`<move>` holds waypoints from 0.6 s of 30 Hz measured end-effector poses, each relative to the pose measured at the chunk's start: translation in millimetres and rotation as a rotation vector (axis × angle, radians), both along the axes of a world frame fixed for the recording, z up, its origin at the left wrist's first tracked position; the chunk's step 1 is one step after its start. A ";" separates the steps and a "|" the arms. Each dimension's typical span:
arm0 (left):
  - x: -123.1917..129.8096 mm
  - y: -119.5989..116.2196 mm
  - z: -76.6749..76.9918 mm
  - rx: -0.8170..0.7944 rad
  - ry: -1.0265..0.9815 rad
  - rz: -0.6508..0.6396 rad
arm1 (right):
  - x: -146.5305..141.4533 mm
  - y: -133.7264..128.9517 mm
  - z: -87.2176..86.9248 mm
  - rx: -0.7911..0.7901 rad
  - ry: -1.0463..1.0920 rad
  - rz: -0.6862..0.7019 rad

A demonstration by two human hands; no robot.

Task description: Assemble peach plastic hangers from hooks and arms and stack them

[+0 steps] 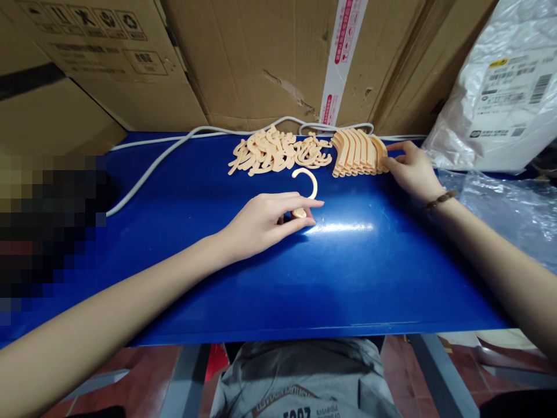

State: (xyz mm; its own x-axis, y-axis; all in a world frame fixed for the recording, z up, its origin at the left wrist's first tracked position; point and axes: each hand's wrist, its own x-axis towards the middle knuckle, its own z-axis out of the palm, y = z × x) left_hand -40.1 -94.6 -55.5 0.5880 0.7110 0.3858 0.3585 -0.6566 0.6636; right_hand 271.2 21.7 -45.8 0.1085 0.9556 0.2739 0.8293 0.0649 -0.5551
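Over the middle of the blue table, my left hand (272,223) pinches a cream plastic hanger hook (311,181), its curved end sticking up past the fingers. The lower part of the hook is partly hidden by them. Farther off to the right, my right hand (409,165) has thumb and fingers closed on the rightmost curved cream hanger arm (380,152), at the end of a neat row of hanger arms (354,152). Left of that row lie a loose pile of flat cream pieces (265,152) and a smaller heap of hooks (312,152).
White cables (161,161) run along the back of the blue table (278,290). Cardboard boxes (261,64) stand behind it. At the right are a white plastic parcel (500,98) and clear plastic film (513,203). A blurred-out patch covers the left side.
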 end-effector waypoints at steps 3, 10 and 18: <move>-0.5 -0.6 0.1 0.005 -0.004 0.002 | -2.4 -2.0 4.7 0.072 0.070 -0.019; 1.2 -3.0 1.4 -0.037 -0.001 0.162 | -28.6 -44.6 18.7 0.321 0.111 0.292; -3.1 7.8 -3.8 -0.135 -0.171 0.503 | -65.3 -93.6 16.5 -0.010 -0.155 0.702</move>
State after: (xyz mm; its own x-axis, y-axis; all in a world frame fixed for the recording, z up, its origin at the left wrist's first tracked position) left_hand -43.2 -86.8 -59.4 0.0997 0.9379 0.3323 0.4855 -0.3374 0.8065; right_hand 205.9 -71.9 -29.3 -0.5717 0.7885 0.2270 0.6631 0.6069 -0.4382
